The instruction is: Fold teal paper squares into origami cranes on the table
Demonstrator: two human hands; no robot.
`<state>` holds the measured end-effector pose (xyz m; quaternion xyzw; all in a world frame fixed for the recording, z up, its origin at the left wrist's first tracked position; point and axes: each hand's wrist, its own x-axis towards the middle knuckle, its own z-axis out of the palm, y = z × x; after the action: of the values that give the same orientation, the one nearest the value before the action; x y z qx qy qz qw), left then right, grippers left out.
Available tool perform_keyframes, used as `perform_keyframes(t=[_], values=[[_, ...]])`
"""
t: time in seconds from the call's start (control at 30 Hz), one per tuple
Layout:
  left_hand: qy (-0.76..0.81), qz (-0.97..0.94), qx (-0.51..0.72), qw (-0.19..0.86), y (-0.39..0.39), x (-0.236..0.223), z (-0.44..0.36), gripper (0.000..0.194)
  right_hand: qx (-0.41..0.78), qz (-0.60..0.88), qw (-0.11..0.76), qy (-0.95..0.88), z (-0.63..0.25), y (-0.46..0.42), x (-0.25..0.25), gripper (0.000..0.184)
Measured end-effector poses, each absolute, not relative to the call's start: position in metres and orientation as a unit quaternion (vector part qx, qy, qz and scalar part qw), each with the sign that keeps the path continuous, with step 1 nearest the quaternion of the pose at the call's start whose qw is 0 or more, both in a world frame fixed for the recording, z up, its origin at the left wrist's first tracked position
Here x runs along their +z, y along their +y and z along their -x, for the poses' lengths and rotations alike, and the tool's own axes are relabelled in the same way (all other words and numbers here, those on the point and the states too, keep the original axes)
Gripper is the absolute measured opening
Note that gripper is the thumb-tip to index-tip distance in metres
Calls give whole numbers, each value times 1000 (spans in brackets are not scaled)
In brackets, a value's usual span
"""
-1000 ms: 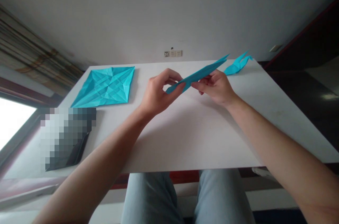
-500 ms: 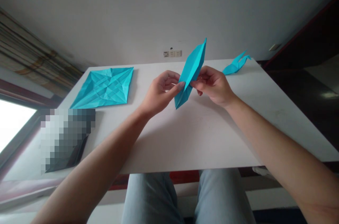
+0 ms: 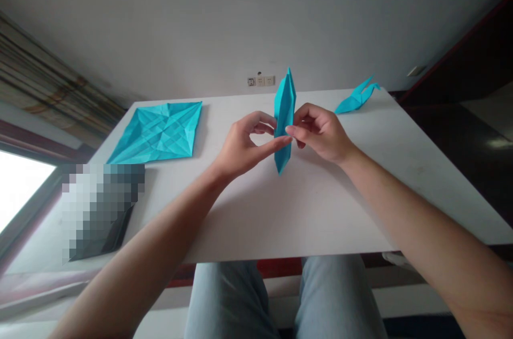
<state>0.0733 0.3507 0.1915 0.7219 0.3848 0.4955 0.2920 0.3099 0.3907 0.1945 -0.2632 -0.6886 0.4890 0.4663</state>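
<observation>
A folded piece of blue origami paper (image 3: pixel 284 101) is held upright above the table, long and narrow with pointed ends. My left hand (image 3: pixel 244 144) grips it from the left, its thumb across the front face and the fingers bent at the edge. From the right, my right hand (image 3: pixel 320 130) pinches the same paper near its middle, thumb in front, with some fingertips hidden behind. Beyond that hand, a blue origami crane (image 3: pixel 358 97) sits at the table's far right.
The white table (image 3: pixel 256 221) bears a creased blue paper sheet (image 3: pixel 162 133) at its far left. Nearer me, at the left edge, stands a pixelated dark object (image 3: pixel 104 210). Behind the table is a wall with sockets (image 3: pixel 260 82).
The folded paper has turned from a rightward slant to nearly upright, showing its lengthwise crease more edge-on. My left thumb reaches further right across it; both hands keep their grip.
</observation>
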Motion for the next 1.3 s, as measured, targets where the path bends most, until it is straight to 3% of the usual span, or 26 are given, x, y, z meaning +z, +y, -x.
perform_keyframes(t=[0.3,0.5,0.87,1.1,1.3], values=[[383,-723,483,312,350,192,-73,51,491,252,456,-698,-308,388,197,53],[354,-729,487,326,350,190,-72,38,478,250,467,-701,-309,390,195,55],[333,-701,504,380,353,188,-72,44,456,255,476,-707,-311,393,192,56],[358,-694,555,285,362,182,-69,50,441,253,485,-711,-313,396,188,49],[342,-666,549,372,364,183,-74,57,376,265,504,-731,-313,393,192,42]])
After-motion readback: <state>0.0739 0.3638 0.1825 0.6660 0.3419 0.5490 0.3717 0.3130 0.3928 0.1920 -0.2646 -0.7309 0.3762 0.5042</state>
